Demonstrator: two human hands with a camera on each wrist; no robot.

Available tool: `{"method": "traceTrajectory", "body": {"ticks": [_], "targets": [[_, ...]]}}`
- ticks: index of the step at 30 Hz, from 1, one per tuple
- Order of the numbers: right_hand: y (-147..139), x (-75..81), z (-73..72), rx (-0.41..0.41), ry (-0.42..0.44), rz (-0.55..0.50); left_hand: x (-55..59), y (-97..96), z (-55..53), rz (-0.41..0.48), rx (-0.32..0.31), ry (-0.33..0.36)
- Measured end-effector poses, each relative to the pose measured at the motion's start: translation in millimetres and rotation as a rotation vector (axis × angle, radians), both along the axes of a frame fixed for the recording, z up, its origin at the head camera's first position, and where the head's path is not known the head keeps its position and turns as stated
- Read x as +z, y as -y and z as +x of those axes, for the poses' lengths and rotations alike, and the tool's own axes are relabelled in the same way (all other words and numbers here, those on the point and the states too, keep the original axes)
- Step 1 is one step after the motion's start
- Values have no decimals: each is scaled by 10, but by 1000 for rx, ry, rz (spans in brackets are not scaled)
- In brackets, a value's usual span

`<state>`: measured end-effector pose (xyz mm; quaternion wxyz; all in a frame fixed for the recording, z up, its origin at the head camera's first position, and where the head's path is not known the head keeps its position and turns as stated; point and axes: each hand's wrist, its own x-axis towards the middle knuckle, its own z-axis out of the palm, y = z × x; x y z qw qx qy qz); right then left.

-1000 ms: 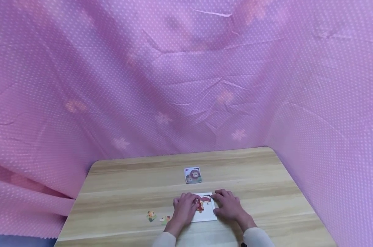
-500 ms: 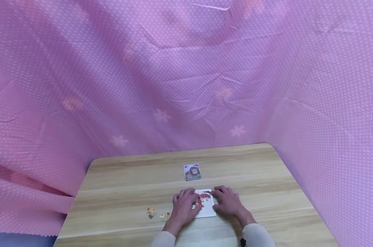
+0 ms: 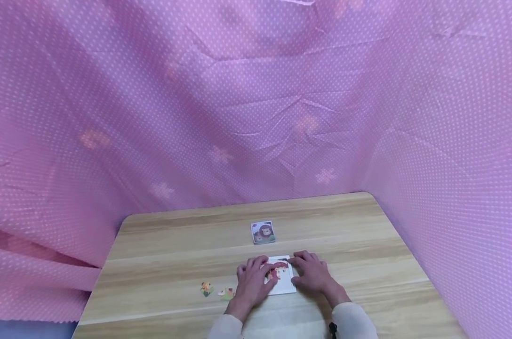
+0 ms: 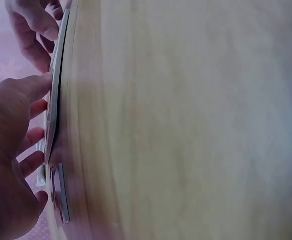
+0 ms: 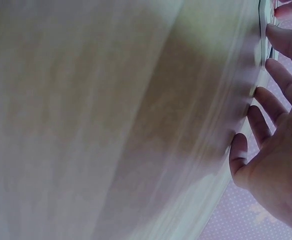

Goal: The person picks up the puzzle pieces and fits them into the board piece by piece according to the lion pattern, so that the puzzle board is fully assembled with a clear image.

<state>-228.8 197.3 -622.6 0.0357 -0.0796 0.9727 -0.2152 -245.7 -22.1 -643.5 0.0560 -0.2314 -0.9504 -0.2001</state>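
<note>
Board (image 3: 285, 286) lies on table (image 3: 163, 263), left hand (image 3: 253, 282) spread partly over its lion pieces (image 3: 281, 269), right hand (image 3: 313, 274) loosely bent at its right edge; I'd guess uneven left-finger pressure could pop pieces loose.

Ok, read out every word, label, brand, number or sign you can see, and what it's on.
None can be read.
Lion picture card: any lettering is too small to read.
White puzzle board: no legible text on the visible part.
Loose puzzle pieces: too small to tell.
</note>
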Motion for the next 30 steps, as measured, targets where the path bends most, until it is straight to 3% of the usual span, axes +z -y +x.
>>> {"method": "traceTrajectory", "body": {"ticks": [12,30], "targets": [[-4,-8,-61,6,-23,0,61,119,4,56,35,24],[-22,-55,-136,9,-21,-29,7,359,-114,103,128,55]]}}
